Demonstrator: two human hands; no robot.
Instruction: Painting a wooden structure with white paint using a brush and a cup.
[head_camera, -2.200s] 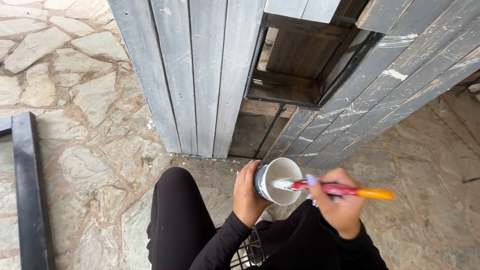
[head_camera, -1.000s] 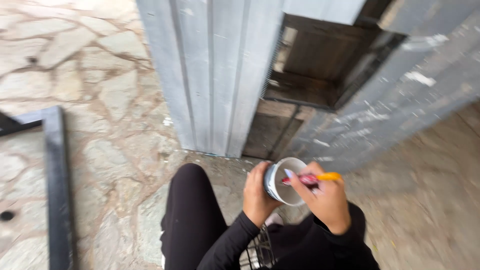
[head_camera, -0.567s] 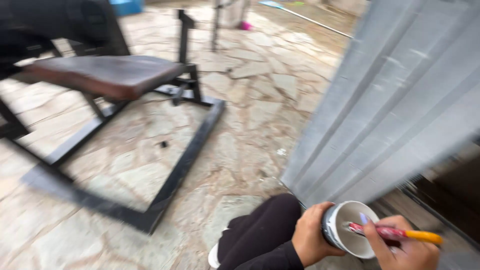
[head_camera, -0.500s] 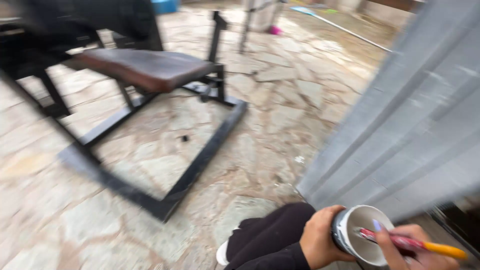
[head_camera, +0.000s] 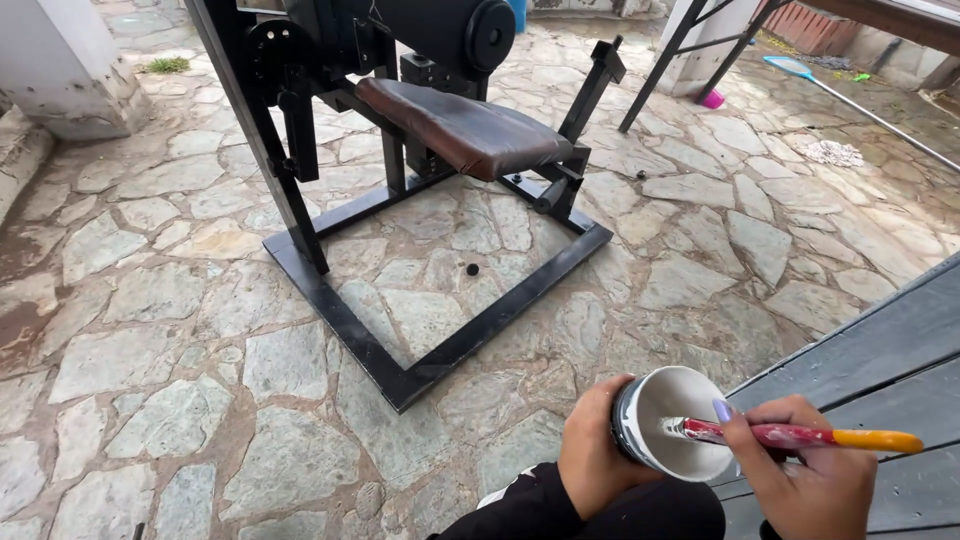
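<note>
Daylit flagstone paving (head_camera: 160, 330) holds a black metal exercise bench (head_camera: 440, 130), beside grey planks (head_camera: 880, 350).

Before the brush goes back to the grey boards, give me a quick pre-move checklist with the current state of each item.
1. Paint cup held securely by the left hand: ok, fingers wrap its side.
2. Brush in the right hand grip: ok, held mid-handle.
3. Bristles inside the cup: ok, the tip sits within the rim.
4. Paint level in the cup: cannot tell, only white-coated walls show.
5. Grey boards in view: not ok, only an edge shows at right.
6. Cup tilt: not ok, its mouth faces sideways toward the brush.
</note>
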